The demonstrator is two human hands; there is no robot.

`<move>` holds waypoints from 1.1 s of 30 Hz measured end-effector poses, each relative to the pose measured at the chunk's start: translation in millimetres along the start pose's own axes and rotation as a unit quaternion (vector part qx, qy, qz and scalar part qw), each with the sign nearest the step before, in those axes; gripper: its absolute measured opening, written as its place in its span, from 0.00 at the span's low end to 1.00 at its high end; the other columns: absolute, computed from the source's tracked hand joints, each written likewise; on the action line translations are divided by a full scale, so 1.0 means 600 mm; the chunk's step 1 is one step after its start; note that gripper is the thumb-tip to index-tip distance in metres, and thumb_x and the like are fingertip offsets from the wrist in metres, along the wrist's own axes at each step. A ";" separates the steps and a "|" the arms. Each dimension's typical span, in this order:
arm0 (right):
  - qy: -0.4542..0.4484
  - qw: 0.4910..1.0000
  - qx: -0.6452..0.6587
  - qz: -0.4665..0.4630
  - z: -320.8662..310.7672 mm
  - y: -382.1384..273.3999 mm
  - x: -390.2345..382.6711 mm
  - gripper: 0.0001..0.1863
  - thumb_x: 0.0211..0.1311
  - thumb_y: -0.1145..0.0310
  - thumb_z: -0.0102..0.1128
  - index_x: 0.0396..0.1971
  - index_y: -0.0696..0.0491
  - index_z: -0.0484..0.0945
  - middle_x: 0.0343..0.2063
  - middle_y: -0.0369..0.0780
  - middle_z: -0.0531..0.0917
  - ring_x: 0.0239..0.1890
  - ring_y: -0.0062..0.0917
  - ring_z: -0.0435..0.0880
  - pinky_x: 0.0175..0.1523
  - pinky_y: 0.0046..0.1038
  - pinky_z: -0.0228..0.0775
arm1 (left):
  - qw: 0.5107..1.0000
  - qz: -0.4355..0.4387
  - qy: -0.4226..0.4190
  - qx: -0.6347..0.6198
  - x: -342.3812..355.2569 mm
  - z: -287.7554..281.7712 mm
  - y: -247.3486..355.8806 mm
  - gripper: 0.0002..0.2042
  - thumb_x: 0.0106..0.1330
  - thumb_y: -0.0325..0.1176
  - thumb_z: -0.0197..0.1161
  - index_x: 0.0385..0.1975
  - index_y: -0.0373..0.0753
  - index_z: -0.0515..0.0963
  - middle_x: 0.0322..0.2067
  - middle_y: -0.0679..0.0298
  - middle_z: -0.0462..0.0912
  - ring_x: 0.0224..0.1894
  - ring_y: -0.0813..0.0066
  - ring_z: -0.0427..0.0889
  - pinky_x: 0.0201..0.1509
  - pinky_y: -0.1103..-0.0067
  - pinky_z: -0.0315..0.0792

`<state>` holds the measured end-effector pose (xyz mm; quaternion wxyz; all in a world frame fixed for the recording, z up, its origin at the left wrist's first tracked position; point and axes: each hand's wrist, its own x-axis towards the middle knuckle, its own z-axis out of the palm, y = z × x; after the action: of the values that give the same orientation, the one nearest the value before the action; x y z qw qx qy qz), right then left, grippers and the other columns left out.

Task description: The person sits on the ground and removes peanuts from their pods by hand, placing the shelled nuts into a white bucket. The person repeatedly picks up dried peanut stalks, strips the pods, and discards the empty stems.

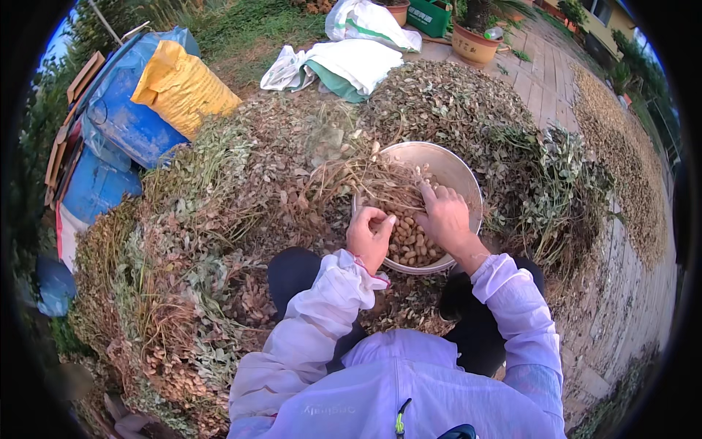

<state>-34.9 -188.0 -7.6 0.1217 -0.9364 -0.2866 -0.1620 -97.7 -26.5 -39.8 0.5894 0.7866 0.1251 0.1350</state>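
Observation:
A round white bucket [474, 186] stands between my knees, with loose peanuts [414, 245] in its bottom. Across its far left rim lies a bunch of dried peanut plants [369, 178], stems and roots tangled together. At the near left rim my left hand [370, 235] is closed, thumb and forefinger drawn together; what they hold is too small to make out. Over the bucket's right side my right hand [447, 218] has its fingers bent onto the root end of the bunch, where a few pale pods show. Its fingertips are partly hidden among the roots.
Heaps of dried plants [219, 183] surround the bucket. Blue barrels [131, 110] and a yellow sack [183, 88] stand at the far left. White sacks [351, 62] lie at the back beside a potted plant [475, 44]. Peanuts [621, 146] are spread over the paving at right.

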 end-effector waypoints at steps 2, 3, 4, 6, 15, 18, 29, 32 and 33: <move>0.015 1.000 -0.002 -0.009 -0.002 -0.011 -0.009 0.25 0.39 0.65 0.62 0.42 0.56 0.71 0.28 0.43 0.75 0.34 0.38 0.76 0.37 0.37 0.68 | 0.968 -0.125 -0.094 -0.195 0.007 0.013 -0.047 0.14 0.57 0.39 0.66 0.37 0.38 0.74 0.32 0.68 0.79 0.32 0.76 0.76 0.41 0.78 0.69; 0.008 1.000 0.005 -0.022 -0.008 -0.025 -0.020 0.26 0.39 0.64 0.63 0.42 0.57 0.71 0.28 0.43 0.74 0.32 0.38 0.76 0.36 0.36 0.68 | 0.933 -0.178 -0.120 -0.290 0.010 0.014 -0.058 0.15 0.59 0.42 0.63 0.39 0.38 0.74 0.34 0.67 0.79 0.32 0.75 0.77 0.42 0.77 0.70; -0.054 0.998 0.005 -0.007 -0.003 -0.034 -0.039 0.32 0.38 0.63 0.68 0.47 0.56 0.69 0.31 0.44 0.74 0.38 0.39 0.74 0.43 0.36 0.68 | 0.883 -0.232 -0.151 -0.379 0.018 0.013 -0.036 0.17 0.61 0.45 0.60 0.41 0.38 0.74 0.35 0.67 0.79 0.32 0.74 0.78 0.42 0.77 0.71; -0.057 0.997 0.017 -0.049 0.013 -0.064 -0.073 0.35 0.38 0.63 0.68 0.50 0.57 0.67 0.32 0.44 0.74 0.39 0.41 0.74 0.44 0.37 0.67 | 0.757 -0.259 -0.203 -0.564 0.032 0.023 -0.043 0.22 0.65 0.48 0.53 0.51 0.37 0.69 0.46 0.56 0.77 0.46 0.61 0.77 0.52 0.63 0.69; -0.113 0.878 0.433 0.167 -0.009 -0.002 -0.036 0.18 0.54 0.66 0.60 0.40 0.62 0.73 0.30 0.48 0.80 0.32 0.35 0.82 0.37 0.31 0.72 | 0.700 -0.326 -0.193 -0.605 0.069 0.039 -0.088 0.18 0.65 0.29 0.47 0.54 0.32 0.63 0.46 0.48 0.74 0.47 0.54 0.77 0.53 0.58 0.71; -0.127 0.919 0.353 0.123 -0.013 0.014 -0.032 0.22 0.49 0.63 0.65 0.41 0.60 0.71 0.34 0.48 0.79 0.36 0.40 0.80 0.40 0.35 0.71 | 0.726 -0.289 -0.162 -0.603 0.074 0.054 -0.087 0.19 0.62 0.25 0.49 0.55 0.36 0.62 0.47 0.50 0.73 0.46 0.55 0.77 0.53 0.58 0.71; -0.149 0.961 0.228 0.053 0.000 0.005 -0.044 0.19 0.46 0.59 0.66 0.32 0.55 0.71 0.30 0.46 0.77 0.35 0.41 0.77 0.39 0.37 0.69 | 0.769 -0.211 -0.117 -0.592 0.064 0.062 -0.041 0.19 0.63 0.29 0.50 0.54 0.35 0.63 0.49 0.51 0.73 0.47 0.55 0.76 0.52 0.59 0.72; -0.242 0.937 0.235 0.089 0.005 0.013 -0.038 0.19 0.49 0.60 0.66 0.32 0.56 0.70 0.28 0.45 0.77 0.33 0.39 0.78 0.39 0.36 0.69 | 0.780 -0.210 -0.092 -0.583 0.058 0.063 -0.020 0.19 0.65 0.32 0.48 0.55 0.35 0.62 0.51 0.51 0.71 0.50 0.56 0.75 0.54 0.59 0.71; -0.284 0.919 0.249 0.114 0.011 0.021 -0.036 0.19 0.49 0.60 0.66 0.33 0.56 0.70 0.28 0.45 0.77 0.32 0.38 0.79 0.39 0.36 0.69 | 0.781 -0.219 -0.087 -0.578 0.057 0.063 -0.019 0.19 0.66 0.33 0.48 0.56 0.35 0.62 0.52 0.52 0.70 0.51 0.56 0.74 0.54 0.60 0.70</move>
<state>-43.3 -206.5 -23.6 0.2820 -0.9089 -0.2310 0.2025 -52.5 -45.1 -58.7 0.9556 0.2579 0.1412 -0.0197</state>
